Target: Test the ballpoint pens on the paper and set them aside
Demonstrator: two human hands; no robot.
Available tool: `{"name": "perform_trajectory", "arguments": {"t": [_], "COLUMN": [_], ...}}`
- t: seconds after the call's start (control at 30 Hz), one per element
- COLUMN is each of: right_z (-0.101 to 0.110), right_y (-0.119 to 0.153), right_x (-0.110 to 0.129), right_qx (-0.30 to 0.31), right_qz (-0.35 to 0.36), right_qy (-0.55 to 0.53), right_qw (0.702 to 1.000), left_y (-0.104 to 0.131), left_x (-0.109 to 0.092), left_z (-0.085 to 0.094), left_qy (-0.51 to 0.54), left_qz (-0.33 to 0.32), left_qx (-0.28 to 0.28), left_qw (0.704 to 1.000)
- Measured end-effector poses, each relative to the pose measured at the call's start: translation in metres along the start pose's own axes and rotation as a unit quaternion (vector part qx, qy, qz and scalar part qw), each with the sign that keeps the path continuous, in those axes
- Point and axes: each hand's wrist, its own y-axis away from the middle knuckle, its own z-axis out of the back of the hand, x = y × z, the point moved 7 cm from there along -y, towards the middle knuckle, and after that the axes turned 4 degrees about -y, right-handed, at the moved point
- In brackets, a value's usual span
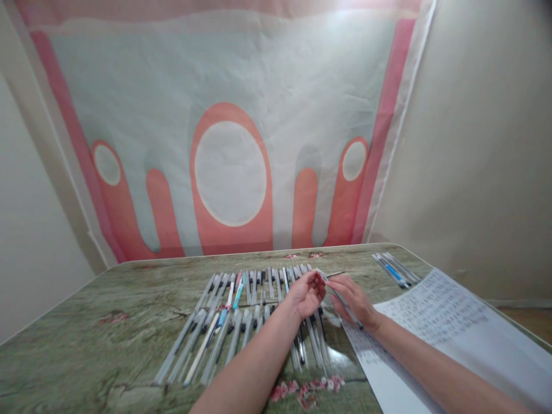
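Your right hand (351, 299) closes its thumb and fingers around a slim pen (352, 317), which slants from its dark end on the near right up to a pale end on the far left. Your left hand (307, 294) turns its palm up with the fingers half curled round that pale end; whether they grip it or only rest against it, you cannot tell from here. Under and to the left of your left forearm lie two rows of mostly clear pens, a far row (252, 289) and a near row (210, 351), the near one partly hidden by the forearm. The rows look well filled, so much of the laying-out seems done, while the pen in your hands is not yet down. Beyond your right hand, written paper (451, 336) covers the table's (81, 330) right side, and past its far edge a small group of pens (394, 270) lies apart; whether those are finished or left over does not show. A patterned cloth (345, 80) hangs behind.
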Motion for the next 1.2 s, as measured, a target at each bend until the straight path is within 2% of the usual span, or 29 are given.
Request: {"name": "perform_trajectory", "arguments": {"t": [0.97, 1.2], "right_z": [0.0032, 0.0016], "right_y": [-0.001, -0.001], "right_x": [0.0035, 0.0047], "right_qx": [-0.024, -0.012], "right_qz": [-0.01, -0.005], "right_qy": [-0.036, -0.026], "right_qw": [0.999, 1.0], "left_y": [-0.0065, -0.0072], "left_x": [0.002, 0.0013], "left_z": [0.0019, 0.0035], "left_qy": [0.017, 0.013], "left_qz": [-0.048, -0.054], "left_qx": [0.022, 0.014], "left_qw": [0.998, 0.998]}}
